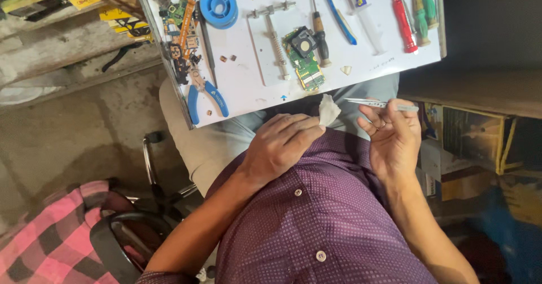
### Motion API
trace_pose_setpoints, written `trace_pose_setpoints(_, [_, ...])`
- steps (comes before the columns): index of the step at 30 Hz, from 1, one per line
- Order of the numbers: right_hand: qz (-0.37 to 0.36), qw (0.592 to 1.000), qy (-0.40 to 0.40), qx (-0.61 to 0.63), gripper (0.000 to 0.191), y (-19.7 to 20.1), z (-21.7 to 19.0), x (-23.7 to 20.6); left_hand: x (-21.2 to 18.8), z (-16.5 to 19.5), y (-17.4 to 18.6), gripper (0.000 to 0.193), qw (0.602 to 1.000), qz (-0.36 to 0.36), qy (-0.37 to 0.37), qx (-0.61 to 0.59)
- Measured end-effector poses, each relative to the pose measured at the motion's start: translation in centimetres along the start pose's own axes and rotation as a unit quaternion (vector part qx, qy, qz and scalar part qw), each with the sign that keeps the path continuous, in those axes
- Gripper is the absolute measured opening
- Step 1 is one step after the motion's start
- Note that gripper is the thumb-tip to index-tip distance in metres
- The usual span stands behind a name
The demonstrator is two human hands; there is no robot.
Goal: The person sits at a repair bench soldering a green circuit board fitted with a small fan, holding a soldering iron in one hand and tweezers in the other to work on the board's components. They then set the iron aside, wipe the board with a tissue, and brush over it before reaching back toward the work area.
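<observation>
Head view: left hand [280, 148] pinches a crumpled white tissue [328, 110] in closed fingers; right hand [392, 139] grips slim metal tweezers [379, 104], apparently between thumb and forefinger, below the white board [248, 86].

Bare patch on white work board [248, 86] between blue-handled pliers [206, 95] and green circuit board [304, 58]; far edge crowded by red and green screwdrivers [415, 13].

My left hand [280, 147] pinches soft white tissue [328, 110]; my right hand [390, 140] grips shiny metal tweezers [379, 104] by the smooth white desk [248, 86].
</observation>
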State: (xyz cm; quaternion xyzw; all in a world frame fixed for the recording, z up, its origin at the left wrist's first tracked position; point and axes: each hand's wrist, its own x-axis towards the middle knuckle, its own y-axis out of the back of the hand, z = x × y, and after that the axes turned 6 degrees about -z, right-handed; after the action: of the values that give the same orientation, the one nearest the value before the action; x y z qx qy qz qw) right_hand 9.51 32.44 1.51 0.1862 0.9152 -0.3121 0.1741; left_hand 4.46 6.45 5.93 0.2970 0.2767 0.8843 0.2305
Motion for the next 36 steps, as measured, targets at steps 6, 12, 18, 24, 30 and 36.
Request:
trace_pose_setpoints(6, [-0.011, 0.998, -0.048, 0.024, 0.011, -0.3, 0.1, 0.4, 0.3, 0.4, 0.0, 0.020, 0.999, -0.022, -0.030, 0.009])
trace_pose_setpoints(12, [-0.035, 0.996, -0.073, 0.040, 0.014, 0.0, 0.4, 0.5, 0.4, 0.6, 0.0, 0.020, 0.999, -0.031, -0.031, 0.014])
trace_pose_setpoints(18, [-0.037, 0.998, -0.039, 0.016, 0.012, -0.9, 0.7, 0.2, -0.2, 0.2, -0.5, 0.020, 0.999, -0.038, -0.014, -0.001])
trace_pose_setpoints(24, [-0.065, 0.969, 0.182, -0.156, 0.020, -2.9, 0.4, 0.0, -0.9, -0.9, -2.3, 0.026, 0.994, -0.011, 0.111, -0.022])
trace_pose_setpoints(30, [-0.122, 0.894, 0.296, -0.315, 0.019, -4.2, 0.4, 0.0, -0.5, -2.8, -2.0, 0.038, 0.976, 0.022, 0.157, 0.146])
trace_pose_setpoints(36, [-0.147, 0.865, 0.324, -0.354, 0.018, -4.6, 1.8, 0.6, 0.3, -3.9, -2.0, 0.042, 0.973, 0.013, 0.173, 0.153])
